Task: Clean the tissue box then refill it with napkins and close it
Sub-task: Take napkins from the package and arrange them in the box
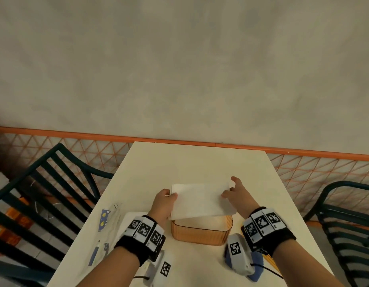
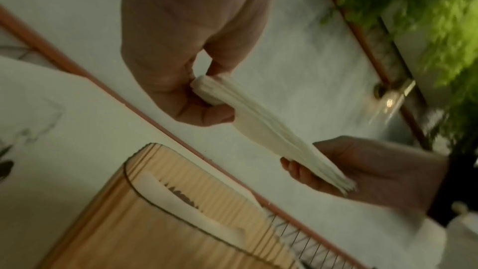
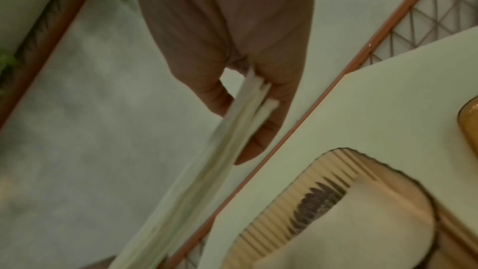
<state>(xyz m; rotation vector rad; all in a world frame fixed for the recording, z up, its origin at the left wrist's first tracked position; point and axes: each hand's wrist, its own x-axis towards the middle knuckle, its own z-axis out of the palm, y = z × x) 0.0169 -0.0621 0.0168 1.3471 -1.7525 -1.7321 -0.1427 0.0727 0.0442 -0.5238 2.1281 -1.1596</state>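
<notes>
A stack of white napkins [image 1: 200, 200] hangs level just above the open orange ribbed tissue box [image 1: 200, 233] near the table's front edge. My left hand [image 1: 171, 194] pinches the stack's left end between thumb and fingers. My right hand [image 1: 228, 190] grips the right end, with its index finger stretched out. The left wrist view shows the stack [image 2: 264, 132] edge-on between my left hand [image 2: 209, 93] and my right hand [image 2: 336, 171], with the box [image 2: 181, 232] below. In the right wrist view, my right hand [image 3: 245, 114] clamps the napkins [image 3: 207, 161] above the box [image 3: 297, 189], which has something white inside.
A clear plastic wrapper with a cat print [image 1: 106, 218] lies left of the box on the white table [image 1: 200, 162]. A blue cloth [image 1: 256, 266] sits under my right wrist. Dark slatted chairs stand at the left [image 1: 44, 183] and right [image 1: 345, 224]. An orange mesh fence [image 1: 96, 154] runs behind.
</notes>
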